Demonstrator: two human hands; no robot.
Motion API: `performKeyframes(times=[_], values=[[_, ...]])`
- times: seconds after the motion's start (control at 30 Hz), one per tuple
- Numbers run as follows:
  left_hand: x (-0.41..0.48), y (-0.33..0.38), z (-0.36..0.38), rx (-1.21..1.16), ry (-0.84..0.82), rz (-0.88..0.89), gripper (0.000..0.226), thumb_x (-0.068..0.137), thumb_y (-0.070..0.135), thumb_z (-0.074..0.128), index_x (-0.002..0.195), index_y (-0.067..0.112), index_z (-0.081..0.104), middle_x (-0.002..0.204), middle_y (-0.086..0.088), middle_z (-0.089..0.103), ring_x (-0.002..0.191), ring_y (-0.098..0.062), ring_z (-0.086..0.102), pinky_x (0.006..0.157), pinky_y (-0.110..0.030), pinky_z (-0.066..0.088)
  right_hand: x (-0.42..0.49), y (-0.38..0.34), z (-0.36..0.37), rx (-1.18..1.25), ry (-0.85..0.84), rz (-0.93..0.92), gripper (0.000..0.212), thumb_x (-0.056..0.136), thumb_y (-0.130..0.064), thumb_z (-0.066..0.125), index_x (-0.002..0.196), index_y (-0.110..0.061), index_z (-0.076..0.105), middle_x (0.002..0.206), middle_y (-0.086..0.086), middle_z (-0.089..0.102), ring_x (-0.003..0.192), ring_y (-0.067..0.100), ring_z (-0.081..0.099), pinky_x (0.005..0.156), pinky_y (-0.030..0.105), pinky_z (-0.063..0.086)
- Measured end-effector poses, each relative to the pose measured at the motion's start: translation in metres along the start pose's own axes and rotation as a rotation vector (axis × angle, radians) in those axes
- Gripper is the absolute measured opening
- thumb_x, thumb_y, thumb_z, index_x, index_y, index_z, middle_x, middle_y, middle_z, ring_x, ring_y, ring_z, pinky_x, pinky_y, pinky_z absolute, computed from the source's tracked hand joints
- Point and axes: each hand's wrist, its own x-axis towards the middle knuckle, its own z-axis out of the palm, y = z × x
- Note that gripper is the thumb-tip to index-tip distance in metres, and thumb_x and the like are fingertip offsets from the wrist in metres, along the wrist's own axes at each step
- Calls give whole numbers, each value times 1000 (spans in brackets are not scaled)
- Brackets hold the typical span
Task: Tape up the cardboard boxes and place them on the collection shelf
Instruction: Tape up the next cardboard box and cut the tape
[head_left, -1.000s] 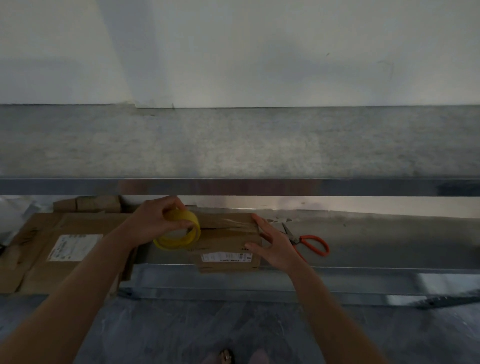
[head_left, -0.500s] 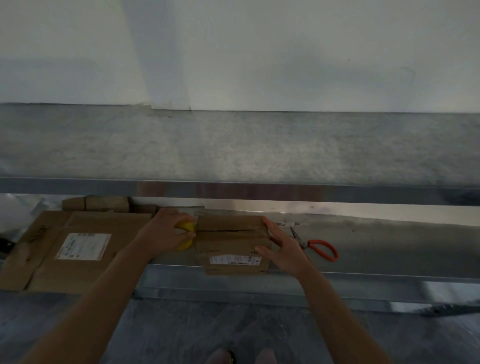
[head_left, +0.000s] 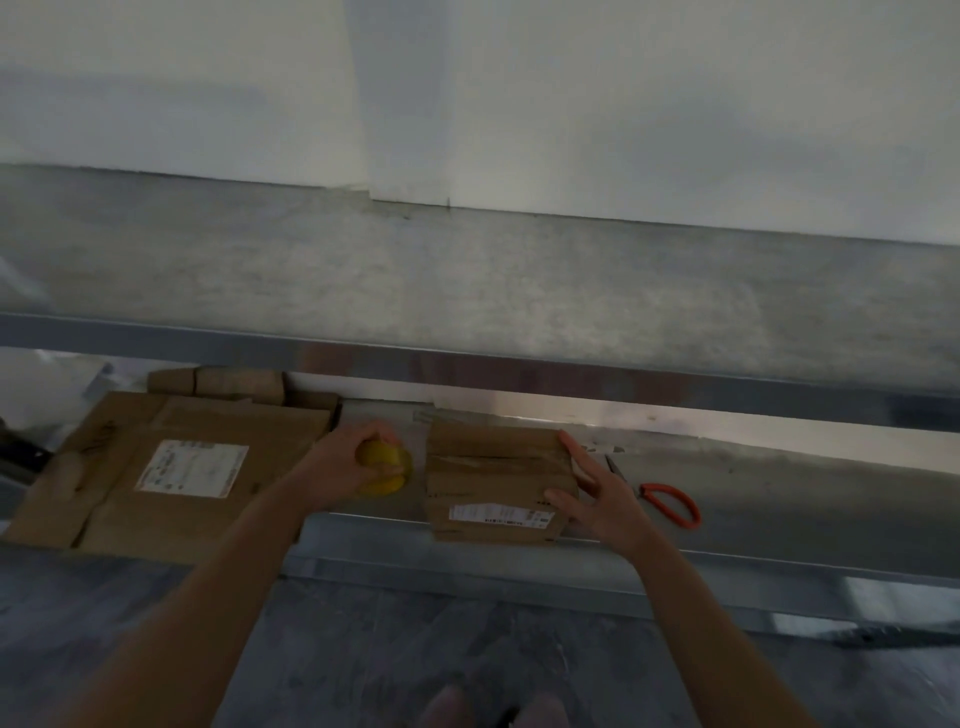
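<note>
A small brown cardboard box (head_left: 493, 478) with a white label on its front lies on the lower metal shelf (head_left: 779, 499). A strip of clear tape runs across its closed top. My right hand (head_left: 597, 493) rests against the box's right side with straight fingers. My left hand (head_left: 348, 462) grips a yellow roll of tape (head_left: 387, 467), held low at the shelf just left of the box and apart from it.
Orange-handled scissors (head_left: 670, 501) lie on the shelf right of the box. Flattened cardboard with a white label (head_left: 192, 467) lies to the left, with small boxes (head_left: 228, 384) behind it. A grey upper shelf (head_left: 467, 291) juts out overhead.
My left hand has carried the tape roll off the box's top, down and to the left. My right hand has stayed on the box's right side.
</note>
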Motion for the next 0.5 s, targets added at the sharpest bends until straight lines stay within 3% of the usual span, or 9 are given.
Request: performKeyframes(times=[0.07,0.13,0.2,0.27,0.3,0.33,0.4,0.5], values=[[4,0,4,160,23,46,26,80,23,76,98,31,60,97,19,55,92,-4,51,74,-8,36,-1,-1,1,4,-13,13,81,80,-33,75,146,-47,31,124,-29,56,124,4,53,97,34,53],[8,-1,8,244,23,76,28,78,31,77,100,34,59,97,15,57,94,-7,51,77,-17,40,-1,-1,2,25,-11,30,84,77,-37,76,147,-46,30,124,-30,56,125,5,53,95,39,55],[9,-9,11,377,26,79,31,79,38,73,106,33,60,106,11,59,102,-14,53,87,-30,43,-1,-2,3,24,-10,33,84,78,-34,75,148,-44,29,121,-33,57,122,1,53,93,33,55],[7,-21,12,640,21,91,34,84,40,65,116,31,58,115,8,59,111,-18,52,94,-34,38,-1,-4,4,12,-15,38,82,81,-31,74,148,-45,28,124,-30,53,118,-3,53,91,21,53],[6,-25,12,706,12,97,36,85,41,63,119,30,57,118,7,58,114,-19,51,95,-34,35,-1,-3,4,20,-16,41,82,81,-30,74,148,-44,29,127,-27,52,119,-1,53,93,24,54],[4,-29,12,685,9,104,38,85,42,65,120,29,57,118,7,58,112,-19,52,93,-32,35,-1,-2,4,34,-14,41,83,81,-28,74,149,-43,29,128,-25,52,121,2,54,94,31,54],[0,-29,10,423,6,87,38,80,42,73,113,28,61,109,7,60,103,-16,56,83,-27,39,0,-1,4,74,-3,52,82,81,-23,75,148,-43,31,131,-20,52,120,7,57,92,39,56],[-2,-24,4,23,43,8,34,76,34,79,101,33,57,104,11,58,94,-9,56,78,-26,49,0,-3,6,138,9,66,83,81,-18,75,148,-41,33,133,-12,53,112,10,63,85,40,59]])
